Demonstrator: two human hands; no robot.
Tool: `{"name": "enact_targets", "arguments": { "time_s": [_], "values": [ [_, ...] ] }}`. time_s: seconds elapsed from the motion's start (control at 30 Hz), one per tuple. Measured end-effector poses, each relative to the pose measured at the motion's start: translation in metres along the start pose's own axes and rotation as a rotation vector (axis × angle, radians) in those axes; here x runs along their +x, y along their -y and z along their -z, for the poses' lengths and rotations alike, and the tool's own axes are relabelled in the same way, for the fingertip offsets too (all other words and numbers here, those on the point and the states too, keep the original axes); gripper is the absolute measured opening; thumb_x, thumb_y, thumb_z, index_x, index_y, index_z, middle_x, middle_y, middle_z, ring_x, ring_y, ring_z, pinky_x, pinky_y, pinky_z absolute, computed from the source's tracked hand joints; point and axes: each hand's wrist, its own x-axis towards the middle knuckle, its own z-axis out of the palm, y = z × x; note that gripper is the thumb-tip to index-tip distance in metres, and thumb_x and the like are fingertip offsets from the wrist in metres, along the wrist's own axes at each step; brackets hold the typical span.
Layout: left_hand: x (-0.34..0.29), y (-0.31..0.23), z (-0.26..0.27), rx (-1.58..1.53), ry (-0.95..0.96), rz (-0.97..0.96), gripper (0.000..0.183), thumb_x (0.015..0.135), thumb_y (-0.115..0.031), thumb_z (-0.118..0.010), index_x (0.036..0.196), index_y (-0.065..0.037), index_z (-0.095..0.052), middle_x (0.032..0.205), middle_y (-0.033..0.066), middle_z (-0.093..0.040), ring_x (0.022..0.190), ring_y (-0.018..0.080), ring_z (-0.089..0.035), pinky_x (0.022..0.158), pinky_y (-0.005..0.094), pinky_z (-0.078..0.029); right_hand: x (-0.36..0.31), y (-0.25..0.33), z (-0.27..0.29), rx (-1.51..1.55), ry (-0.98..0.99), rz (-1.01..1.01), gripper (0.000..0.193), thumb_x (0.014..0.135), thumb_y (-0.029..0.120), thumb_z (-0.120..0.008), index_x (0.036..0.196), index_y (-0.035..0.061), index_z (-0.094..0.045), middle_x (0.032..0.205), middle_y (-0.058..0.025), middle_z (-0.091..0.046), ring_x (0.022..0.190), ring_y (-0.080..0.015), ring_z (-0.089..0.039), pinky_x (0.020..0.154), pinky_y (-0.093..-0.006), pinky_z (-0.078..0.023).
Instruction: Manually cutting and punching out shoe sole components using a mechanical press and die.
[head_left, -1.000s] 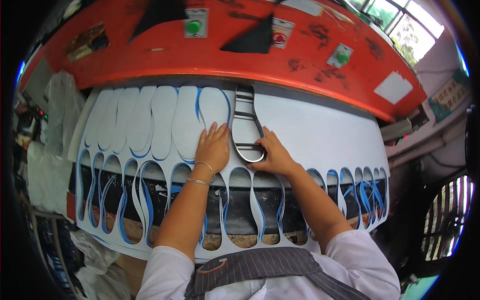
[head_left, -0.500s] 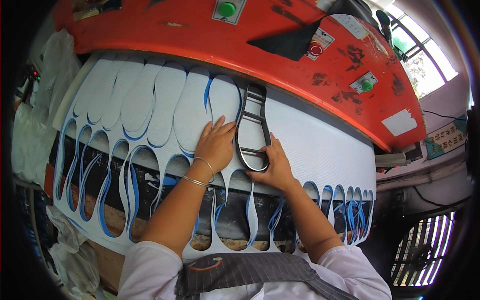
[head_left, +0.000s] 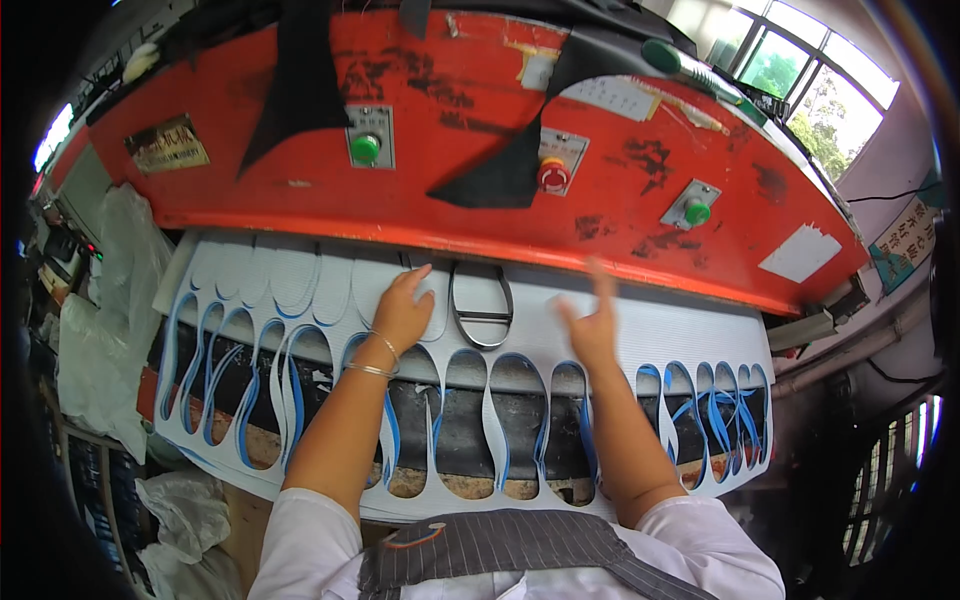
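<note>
A shoe-sole-shaped metal cutting die [head_left: 483, 317] with a crossbar stands on a white ribbed sheet [head_left: 640, 325] with blue layers. Its far end is hidden behind the lower edge of the red machine front. My left hand [head_left: 403, 312], fingers and thumb apart, is over the sheet just left of the die and holds nothing. Off to the right of the die, my right hand [head_left: 594, 325] is raised with thumb and fingers spread; motion blurs it, and nothing shows in it. Sole-shaped cut outlines lie left of my left hand.
The red machine front [head_left: 470, 120] spans the far side, bearing green buttons [head_left: 365, 150] and a red stop button [head_left: 553, 175]. Black cloth pieces [head_left: 300, 90] hang over it. Looped sheet scraps [head_left: 492, 420] drape along the near edge. Plastic bags [head_left: 110, 340] hang at left.
My right hand has let go of the cutting die and moved up and right. My left hand stays beside the die. The red front now hides more of the die and sheet.
</note>
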Motion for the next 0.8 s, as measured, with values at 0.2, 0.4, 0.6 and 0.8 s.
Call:
{"name": "enact_targets", "arguments": {
  "time_s": [0.2,0.4,0.6,0.8],
  "values": [
    [0.054,-0.087,0.099,-0.014,-0.615,-0.249,0.021,0.094,-0.016,-0.055,0.087,-0.001,-0.068,0.075,0.0095,-0.06,0.074,0.0237,-0.056,0.071,0.0349,-0.045,0.13,0.039,0.093,-0.087,-0.827,0.281,0.045,0.094,0.024,-0.056,0.131,0.0006,-0.046,0.143,-0.0181,-0.038,0.134,-0.0314,-0.034,0.111,-0.0439,-0.024],
    [0.084,-0.092,0.159,0.089,-0.48,-0.131,0.028,0.091,-0.016,-0.058,0.068,-0.002,-0.053,0.067,0.0125,-0.053,0.064,0.0278,-0.052,0.061,0.039,-0.042,0.146,0.053,0.092,-0.56,-0.905,0.295,0.048,0.095,0.026,-0.053,0.132,-0.0016,-0.042,0.143,-0.0231,-0.032,0.135,-0.0361,-0.027,0.109,-0.0489,-0.022],
    [-0.021,-0.096,0.088,-0.134,0.062,0.141,0.024,0.088,-0.022,-0.064,0.074,-0.004,-0.059,0.07,0.0096,-0.057,0.065,0.0203,-0.056,0.061,0.0345,-0.045,0.025,0.046,0.068,-0.273,-0.277,0.454,0.029,0.086,0.01,-0.061,0.112,-0.0001,-0.055,0.115,-0.0179,-0.056,0.111,-0.0357,-0.05,0.097,-0.0455,-0.037],
    [-0.123,-0.115,0.068,0.135,0.575,0.014,0.03,0.085,-0.038,-0.062,0.08,-0.01,-0.071,0.085,0.0096,-0.066,0.084,0.0323,-0.061,0.076,0.0426,-0.049,-0.075,0.115,0.06,-0.226,1.083,0.046,0.052,0.078,0.049,-0.069,0.1,0.0025,-0.064,0.096,-0.0195,-0.066,0.092,-0.036,-0.062,0.084,-0.0441,-0.046]
  ]
}}
